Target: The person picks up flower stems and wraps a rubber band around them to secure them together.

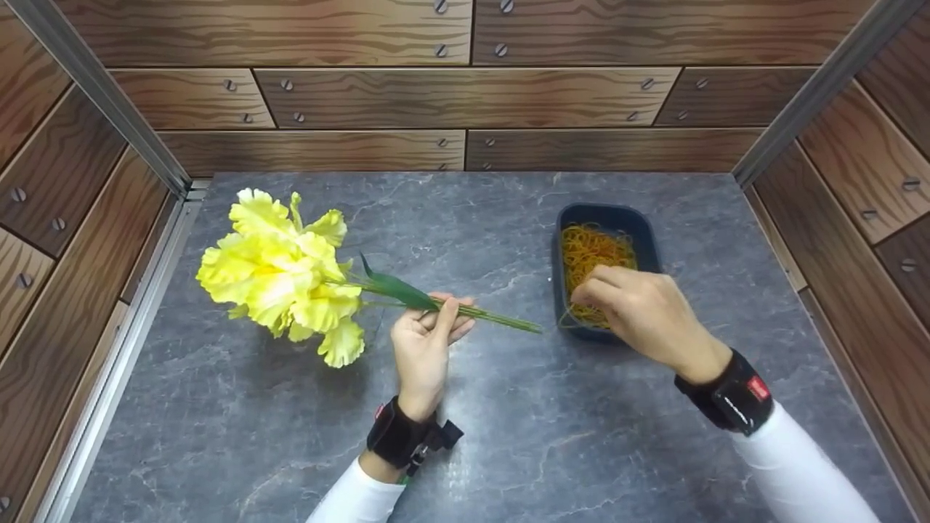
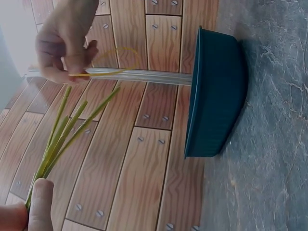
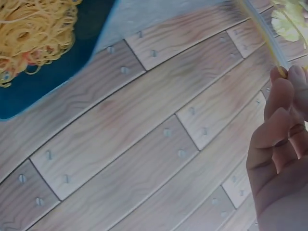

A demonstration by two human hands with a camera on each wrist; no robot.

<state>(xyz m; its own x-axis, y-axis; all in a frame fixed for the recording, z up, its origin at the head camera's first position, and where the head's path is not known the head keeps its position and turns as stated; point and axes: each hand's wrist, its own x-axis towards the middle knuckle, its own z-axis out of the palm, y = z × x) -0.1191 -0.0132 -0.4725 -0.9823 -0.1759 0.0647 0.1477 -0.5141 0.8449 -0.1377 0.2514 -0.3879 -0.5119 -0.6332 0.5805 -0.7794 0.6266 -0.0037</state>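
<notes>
Thumb and fingers of my left hand [image 1: 427,347] pinch several green stems [image 1: 501,319] of a bunch of yellow artificial flowers [image 1: 280,272]. The blooms point left, and a green leaf [image 1: 398,288] lies along the stems. In the left wrist view the cut stem ends fan out past my thumb. My right hand [image 1: 647,312], fingers curled, pinches a thin yellow rubber band [image 2: 103,74] between thumb and fingertip, its loop hanging open. In the head view this hand is over the near part of a dark blue-green bin [image 2: 219,96], to the right of the stem ends.
Inside the bin is a heap of tangled yellow and orange rubber bands [image 1: 592,250]. The bin stands on a grey marbled tabletop [image 1: 494,436]. Wood-patterned panels [image 1: 465,98] and metal frame rails [image 1: 142,261] enclose the back and sides.
</notes>
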